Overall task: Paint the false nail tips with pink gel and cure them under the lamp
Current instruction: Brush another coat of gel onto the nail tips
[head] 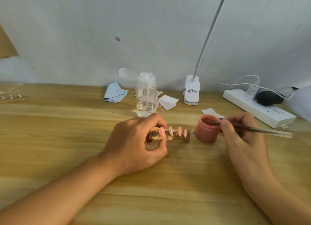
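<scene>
- False nail tips (170, 131) stand in a row on small pegs along a wooden holder (171, 138), which lies on the table (67, 140) in front of the person, just left of the jar of pink gel (207, 129).
- All four tips that show look pink; whether each is fully coated is too small to tell.
- The left hand (134, 143) pinches the holder's left end between thumb and fingers, steadying it.
- The right hand (242, 135) grips the brush (262, 130) like a pen, with the bristle end reaching into the open jar.
- The tips look thin, light and stiff, and probably slick where the gel is wet, so touching their faces would smear them.
- The safer hold is the holder itself, by its ends, kept level so the tips do not drop off their pegs.
- A white clip-on lamp (191, 90) stands at the back by the wall, well apart from the holder; its head is out of view.
</scene>
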